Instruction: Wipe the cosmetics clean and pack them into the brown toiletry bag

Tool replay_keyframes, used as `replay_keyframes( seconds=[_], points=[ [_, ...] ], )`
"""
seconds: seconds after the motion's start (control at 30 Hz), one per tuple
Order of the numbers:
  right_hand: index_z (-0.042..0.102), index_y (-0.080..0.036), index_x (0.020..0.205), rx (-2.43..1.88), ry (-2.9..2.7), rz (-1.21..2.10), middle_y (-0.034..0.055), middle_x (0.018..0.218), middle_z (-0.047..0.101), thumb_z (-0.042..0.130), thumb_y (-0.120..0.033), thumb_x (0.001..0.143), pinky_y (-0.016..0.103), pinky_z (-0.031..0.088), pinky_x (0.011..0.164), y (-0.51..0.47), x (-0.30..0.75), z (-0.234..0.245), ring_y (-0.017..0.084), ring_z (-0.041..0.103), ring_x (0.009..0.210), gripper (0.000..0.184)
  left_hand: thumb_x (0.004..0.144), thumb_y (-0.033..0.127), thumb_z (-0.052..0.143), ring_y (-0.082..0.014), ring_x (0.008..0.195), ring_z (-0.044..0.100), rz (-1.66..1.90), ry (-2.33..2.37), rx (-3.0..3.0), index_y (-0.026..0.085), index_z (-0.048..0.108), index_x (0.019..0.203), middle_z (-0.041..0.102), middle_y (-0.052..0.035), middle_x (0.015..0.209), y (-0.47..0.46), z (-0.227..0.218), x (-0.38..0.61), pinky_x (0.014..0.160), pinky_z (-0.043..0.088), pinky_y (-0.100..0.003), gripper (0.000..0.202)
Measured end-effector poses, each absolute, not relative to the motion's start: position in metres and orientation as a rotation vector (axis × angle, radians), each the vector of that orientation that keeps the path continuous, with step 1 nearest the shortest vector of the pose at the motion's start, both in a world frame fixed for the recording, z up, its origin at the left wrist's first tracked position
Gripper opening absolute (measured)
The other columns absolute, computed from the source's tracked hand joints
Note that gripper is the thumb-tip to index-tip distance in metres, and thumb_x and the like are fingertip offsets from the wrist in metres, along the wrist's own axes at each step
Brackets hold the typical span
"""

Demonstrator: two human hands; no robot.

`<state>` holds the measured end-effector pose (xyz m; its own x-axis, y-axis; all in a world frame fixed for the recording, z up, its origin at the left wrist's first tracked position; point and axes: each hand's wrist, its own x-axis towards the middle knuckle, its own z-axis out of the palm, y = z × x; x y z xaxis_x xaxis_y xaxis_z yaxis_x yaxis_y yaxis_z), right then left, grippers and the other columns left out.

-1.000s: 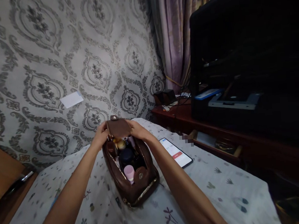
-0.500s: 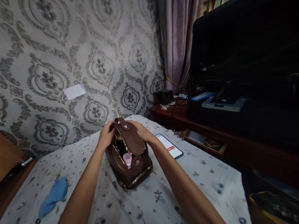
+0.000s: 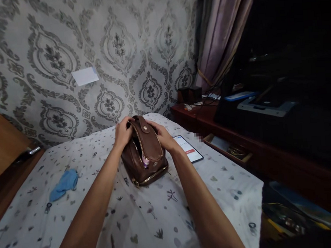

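A brown leather toiletry bag (image 3: 145, 157) stands on a bed with a white patterned sheet (image 3: 149, 219). Its strap flap lies folded over the top, leaving a narrow gap where a pink item (image 3: 145, 162) shows inside. My left hand (image 3: 123, 131) grips the bag's far left side with curled fingers. My right hand (image 3: 163, 135) presses on the right side of the flap, fingers wrapped over it.
A phone (image 3: 188, 148) with a lit screen lies on the sheet just right of the bag. A blue cloth (image 3: 64, 183) lies at the left. A dark wooden cabinet (image 3: 241, 149) with a large black screen stands to the right. Patterned wallpaper is behind.
The flap, held upright a second ago with the bag wide open, has been folded down over the contents. The view has pulled back and a blue cloth has come into sight.
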<state>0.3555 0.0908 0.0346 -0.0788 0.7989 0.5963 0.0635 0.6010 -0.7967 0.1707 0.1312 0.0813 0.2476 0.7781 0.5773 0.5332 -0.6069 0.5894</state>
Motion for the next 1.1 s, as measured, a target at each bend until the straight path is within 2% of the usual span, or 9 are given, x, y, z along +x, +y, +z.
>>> replay_keyframes(
  seconds=[0.1,0.2,0.4,0.57,0.7,0.83,1.1],
  points=[
    [0.067,-0.027,0.129,-0.779,-1.55,0.687,0.0034,0.142,0.062,0.074,-0.036,0.076,0.045,0.036,0.118,0.09,0.356,0.03,0.026,0.054,0.135,0.054,0.083,0.022,0.054,-0.0241,0.114,0.063,1.265,1.165,2.281,0.021,0.068,0.106,0.073,-0.0047,0.114,0.12,0.079,0.167,0.107,0.044,-0.04,0.026],
    [0.069,-0.029,0.127,-0.797,-1.572,0.623,0.0038,0.144,0.06,0.074,-0.04,0.076,0.045,0.034,0.119,0.087,0.356,0.027,0.027,0.051,0.138,0.053,0.085,0.02,0.053,-0.0247,0.129,0.056,1.29,1.118,2.31,0.021,0.066,0.113,0.067,-0.0071,0.128,0.1,0.071,0.164,0.114,0.038,-0.043,0.031],
    [0.068,-0.027,0.128,-0.852,-1.591,0.531,0.008,0.146,0.057,0.073,-0.045,0.078,0.046,0.031,0.12,0.076,0.354,0.022,0.027,0.047,0.141,0.053,0.085,0.016,0.05,-0.0268,0.15,0.03,1.28,1.102,2.401,0.021,0.053,0.136,0.039,-0.0116,0.158,0.039,0.052,0.157,0.123,0.024,-0.049,0.051],
    [0.068,-0.024,0.128,-0.888,-1.535,0.521,0.0103,0.144,0.059,0.073,-0.048,0.077,0.047,0.031,0.12,0.073,0.352,0.016,0.029,0.049,0.139,0.057,0.093,0.031,0.053,-0.0302,0.154,0.018,1.149,1.088,2.45,0.028,0.038,0.15,0.027,-0.0103,0.165,0.01,0.046,0.152,0.123,0.021,-0.055,0.059],
    [0.067,-0.026,0.129,-0.875,-1.51,0.49,0.0078,0.144,0.06,0.07,-0.041,0.079,0.047,0.03,0.121,0.069,0.35,0.013,0.028,0.048,0.14,0.053,0.091,0.036,0.058,-0.0329,0.154,0.017,1.129,1.052,2.502,0.03,0.034,0.151,0.025,-0.0104,0.165,0.01,0.043,0.151,0.123,0.02,-0.057,0.065],
    [0.066,-0.027,0.131,-0.87,-1.513,0.454,0.0054,0.145,0.059,0.062,-0.035,0.085,0.045,0.029,0.122,0.062,0.349,0.012,0.025,0.048,0.14,0.047,0.094,0.031,0.053,-0.0315,0.154,0.019,1.179,1.087,2.507,0.03,0.036,0.15,0.027,-0.0103,0.164,0.013,0.039,0.155,0.123,0.02,-0.057,0.059],
    [0.058,-0.03,0.139,-0.918,-1.54,0.422,0.003,0.155,0.048,0.062,-0.035,0.087,0.045,0.024,0.125,0.045,0.345,0.007,0.024,0.041,0.145,0.053,0.095,0.025,0.049,-0.0316,0.153,0.022,1.242,1.114,2.511,0.029,0.04,0.146,0.033,-0.0109,0.161,0.014,0.035,0.16,0.121,0.022,-0.062,0.052]
  ],
)
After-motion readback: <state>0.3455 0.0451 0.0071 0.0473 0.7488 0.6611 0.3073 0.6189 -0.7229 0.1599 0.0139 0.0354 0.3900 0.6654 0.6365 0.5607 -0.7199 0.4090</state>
